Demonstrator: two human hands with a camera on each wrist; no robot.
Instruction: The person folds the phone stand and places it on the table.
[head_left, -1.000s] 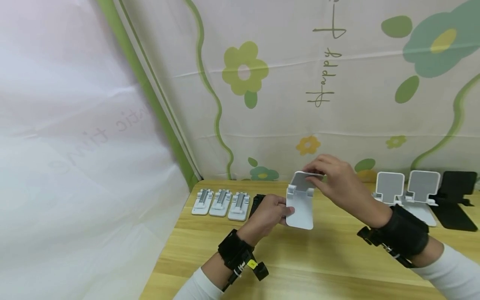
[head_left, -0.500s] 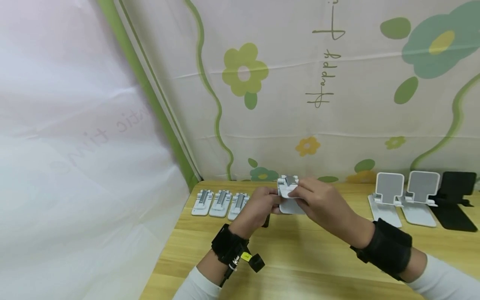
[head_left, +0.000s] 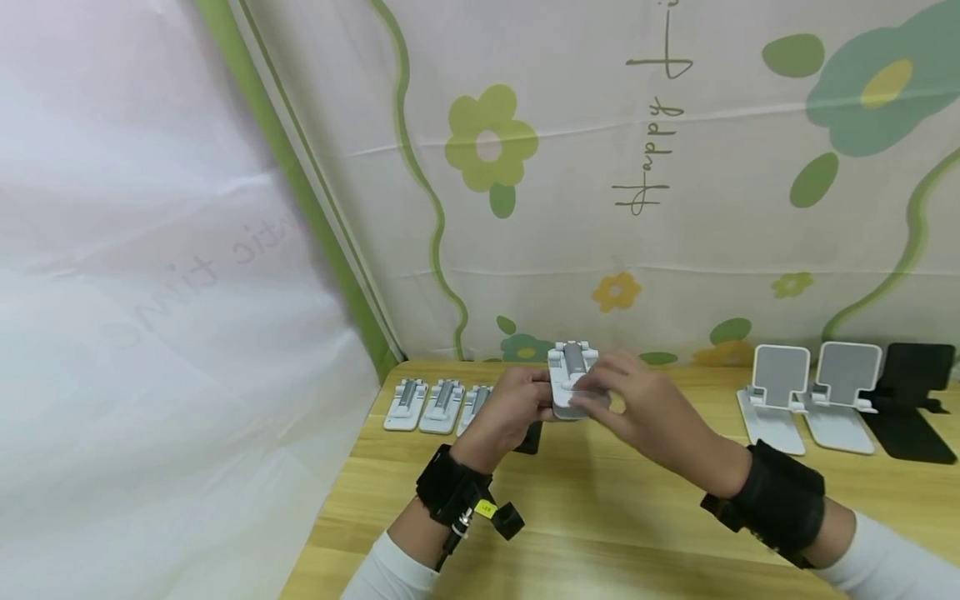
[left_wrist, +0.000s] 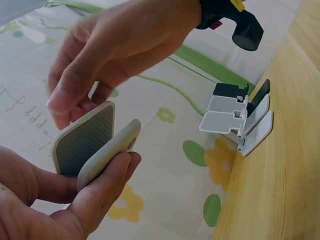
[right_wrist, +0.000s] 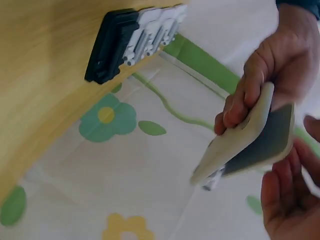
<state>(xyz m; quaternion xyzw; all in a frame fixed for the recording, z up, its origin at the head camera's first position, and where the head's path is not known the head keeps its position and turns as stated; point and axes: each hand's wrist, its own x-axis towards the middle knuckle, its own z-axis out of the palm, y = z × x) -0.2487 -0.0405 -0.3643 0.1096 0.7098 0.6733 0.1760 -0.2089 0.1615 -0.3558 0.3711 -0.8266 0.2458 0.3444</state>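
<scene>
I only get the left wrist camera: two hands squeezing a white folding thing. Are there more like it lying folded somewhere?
Observer: Yes. The head view shows three white folded stands in a row on the table, left of the hands.
Visitor: Any other colour among them?
Observer: A black folded stand lies beside that row, partly hidden behind the left hand, which grips the held stand with the right hand.

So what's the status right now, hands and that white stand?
Left hand and right hand both grip white stand, nearly folded flat, above table. Nothing in the way.
</scene>
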